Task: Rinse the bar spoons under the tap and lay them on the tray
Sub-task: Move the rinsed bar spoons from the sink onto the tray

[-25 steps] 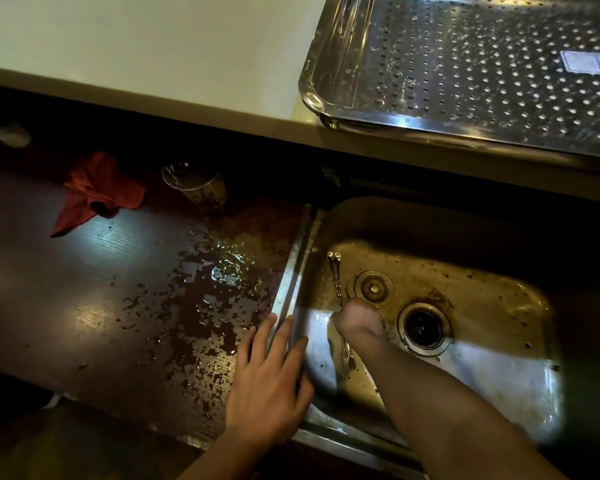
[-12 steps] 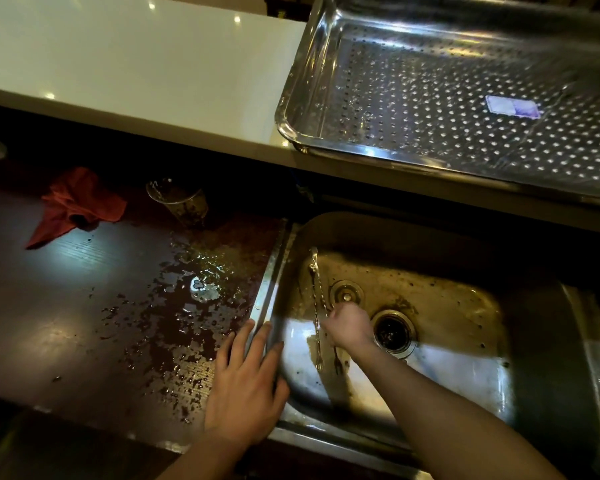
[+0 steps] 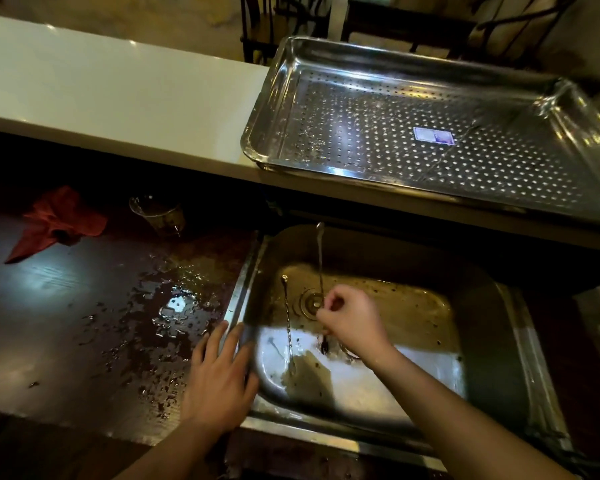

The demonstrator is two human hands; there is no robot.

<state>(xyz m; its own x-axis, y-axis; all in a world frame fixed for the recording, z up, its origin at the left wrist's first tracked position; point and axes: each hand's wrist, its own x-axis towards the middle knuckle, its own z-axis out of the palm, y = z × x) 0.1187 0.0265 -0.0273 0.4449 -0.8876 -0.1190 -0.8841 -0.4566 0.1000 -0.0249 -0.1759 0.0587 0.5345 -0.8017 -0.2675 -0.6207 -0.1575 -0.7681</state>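
Note:
My right hand (image 3: 352, 322) is closed on a thin twisted bar spoon (image 3: 320, 258) over the steel sink (image 3: 482, 344). The spoon stands nearly upright, bowl end up and forked end below my fingers. A second bar spoon (image 3: 287, 327) lies on the sink floor to the left of it, beside the drain. My left hand (image 3: 219, 379) rests flat on the sink's left rim, fingers spread and holding nothing. The perforated steel tray (image 3: 257, 147) sits on the white counter behind the sink, with only a small sticker in it. I see no tap.
The dark wooden worktop (image 3: 49, 323) left of the sink is wet with a puddle (image 3: 175, 306). At its back lie a red cloth (image 3: 58, 223) and a clear glass (image 3: 158, 213). The white counter (image 3: 118, 88) overhangs the sink's rear edge. Chairs stand beyond it.
My right hand has picked one bar spoon up off the sink floor and raised it upright. My left hand stays on the rim. The camera has tilted up.

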